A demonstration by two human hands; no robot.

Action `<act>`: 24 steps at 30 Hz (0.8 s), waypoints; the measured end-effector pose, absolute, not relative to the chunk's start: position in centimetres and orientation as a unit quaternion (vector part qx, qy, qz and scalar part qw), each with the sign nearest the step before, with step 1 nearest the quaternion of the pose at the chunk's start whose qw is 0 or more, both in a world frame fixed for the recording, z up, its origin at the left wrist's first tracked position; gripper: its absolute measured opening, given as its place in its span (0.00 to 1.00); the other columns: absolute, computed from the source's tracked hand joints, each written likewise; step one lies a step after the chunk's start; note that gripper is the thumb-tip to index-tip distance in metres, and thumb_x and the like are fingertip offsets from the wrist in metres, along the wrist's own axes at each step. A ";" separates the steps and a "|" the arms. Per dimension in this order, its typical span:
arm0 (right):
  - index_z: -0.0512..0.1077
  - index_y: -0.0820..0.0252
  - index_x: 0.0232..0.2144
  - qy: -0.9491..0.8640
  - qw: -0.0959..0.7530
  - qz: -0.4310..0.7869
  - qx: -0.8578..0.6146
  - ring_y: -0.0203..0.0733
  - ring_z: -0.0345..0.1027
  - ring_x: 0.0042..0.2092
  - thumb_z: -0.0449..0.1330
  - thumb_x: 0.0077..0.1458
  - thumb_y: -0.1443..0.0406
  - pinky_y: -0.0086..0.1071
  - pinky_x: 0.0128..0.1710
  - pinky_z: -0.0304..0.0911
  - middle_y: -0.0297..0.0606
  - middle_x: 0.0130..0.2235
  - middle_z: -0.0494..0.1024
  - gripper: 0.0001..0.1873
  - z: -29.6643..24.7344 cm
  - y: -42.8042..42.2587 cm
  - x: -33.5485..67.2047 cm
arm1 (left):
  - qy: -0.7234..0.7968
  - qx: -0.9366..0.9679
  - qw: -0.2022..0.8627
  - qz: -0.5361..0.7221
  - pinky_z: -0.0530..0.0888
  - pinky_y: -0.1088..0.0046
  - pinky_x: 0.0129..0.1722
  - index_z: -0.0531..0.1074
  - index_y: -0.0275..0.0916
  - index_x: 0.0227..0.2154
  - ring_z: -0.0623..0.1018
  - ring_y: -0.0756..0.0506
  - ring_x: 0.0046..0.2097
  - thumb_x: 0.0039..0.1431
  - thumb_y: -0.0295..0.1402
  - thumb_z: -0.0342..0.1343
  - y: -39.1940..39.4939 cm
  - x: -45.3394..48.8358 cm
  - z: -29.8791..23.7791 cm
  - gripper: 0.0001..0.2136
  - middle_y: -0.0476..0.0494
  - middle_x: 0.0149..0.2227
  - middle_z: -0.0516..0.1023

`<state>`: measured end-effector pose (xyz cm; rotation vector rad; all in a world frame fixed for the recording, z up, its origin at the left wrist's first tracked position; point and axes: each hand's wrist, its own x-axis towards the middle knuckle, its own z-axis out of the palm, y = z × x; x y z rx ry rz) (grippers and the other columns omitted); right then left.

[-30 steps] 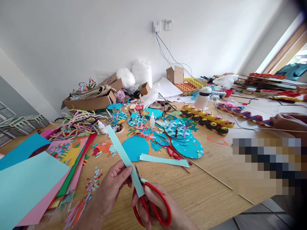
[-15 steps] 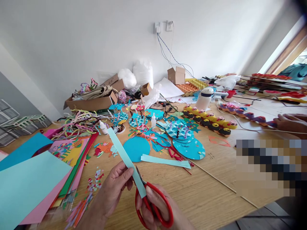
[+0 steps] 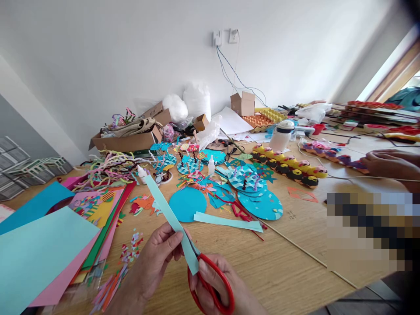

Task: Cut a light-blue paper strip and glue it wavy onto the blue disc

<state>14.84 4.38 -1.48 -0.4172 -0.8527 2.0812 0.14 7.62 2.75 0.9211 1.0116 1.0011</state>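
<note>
My left hand (image 3: 160, 249) pinches a light aqua paper strip (image 3: 160, 197) between thumb and fingers. The strip slants up and away to the left. In my right hand (image 3: 216, 280) is a pair of red-handled scissors (image 3: 226, 280), fingers through the loops. Its blades lie against the strip's right edge near the lower end, partly hidden by the paper. A second aqua strip (image 3: 226, 221) lies flat on the table just beyond. Behind it is a blue paper disc (image 3: 187, 204).
Coloured paper sheets (image 3: 46, 249) are stacked at left, beside paper scraps (image 3: 131, 245). Decorated blue discs (image 3: 259, 203), glue bottles (image 3: 211, 165) and a thin stick (image 3: 295, 243) lie beyond. Painted egg-carton rows (image 3: 288, 164) stand at right, near another person's hands (image 3: 390, 162).
The scissor blades have closed further against the strip, and the handles have come closer together. The other person's hands have shifted left. The view has moved slightly.
</note>
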 end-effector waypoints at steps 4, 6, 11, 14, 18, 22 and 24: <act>0.69 0.66 0.24 -0.360 0.408 0.822 -0.168 0.24 0.45 0.11 0.53 0.54 0.51 0.21 0.12 0.41 0.25 0.10 0.60 0.22 -1.4 4.6 15.0 | 0.425 0.412 0.664 0.456 0.62 0.78 0.24 0.72 0.39 0.28 0.68 0.53 0.25 0.52 0.37 0.58 7.6 -0.1 2.9 0.07 0.51 0.25 0.72; 0.69 0.66 0.25 -0.366 0.405 0.820 -0.172 0.24 0.45 0.11 0.53 0.55 0.51 0.21 0.12 0.40 0.25 0.10 0.60 0.22 -1.6 4.7 15.0 | 0.417 0.417 0.662 0.463 0.62 0.78 0.23 0.72 0.39 0.29 0.68 0.53 0.25 0.54 0.38 0.55 7.6 -0.2 3.0 0.08 0.50 0.26 0.73; 0.68 0.65 0.24 -0.365 0.400 0.819 -0.189 0.24 0.45 0.11 0.53 0.53 0.50 0.22 0.12 0.40 0.24 0.10 0.59 0.23 -1.8 4.6 14.8 | 0.443 0.404 0.634 0.488 0.62 0.79 0.22 0.71 0.39 0.27 0.67 0.54 0.23 0.53 0.38 0.56 7.8 -0.2 2.9 0.07 0.53 0.23 0.70; 0.69 0.66 0.24 -0.379 0.388 0.814 -0.206 0.25 0.47 0.12 0.53 0.52 0.48 0.22 0.13 0.42 0.26 0.11 0.60 0.25 -1.2 4.6 15.0 | 0.445 0.399 0.641 0.481 0.62 0.79 0.22 0.71 0.39 0.26 0.67 0.54 0.23 0.51 0.38 0.58 7.9 -0.1 2.9 0.08 0.53 0.22 0.70; 0.69 0.66 0.26 -0.411 0.362 0.811 -0.204 0.27 0.54 0.16 0.52 0.52 0.46 0.22 0.15 0.46 0.29 0.14 0.62 0.26 -0.1 4.8 15.5 | 0.442 0.401 0.650 0.471 0.61 0.80 0.21 0.72 0.38 0.27 0.66 0.55 0.23 0.50 0.38 0.59 7.8 0.1 3.0 0.08 0.53 0.21 0.70; 0.70 0.67 0.30 -0.414 0.346 0.818 -0.201 0.28 0.55 0.17 0.50 0.54 0.47 0.21 0.15 0.45 0.29 0.16 0.62 0.26 0.1 4.8 15.9 | 0.441 0.410 0.655 0.457 0.60 0.80 0.21 0.71 0.38 0.25 0.66 0.54 0.22 0.51 0.38 0.58 7.6 0.5 2.9 0.09 0.53 0.20 0.70; 0.70 0.67 0.31 -0.411 0.351 0.815 -0.208 0.28 0.56 0.17 0.49 0.56 0.49 0.21 0.15 0.44 0.30 0.17 0.62 0.26 -0.1 4.7 15.9 | 0.441 0.409 0.657 0.454 0.59 0.80 0.20 0.71 0.38 0.24 0.65 0.54 0.22 0.50 0.39 0.58 7.6 0.7 2.7 0.09 0.53 0.20 0.69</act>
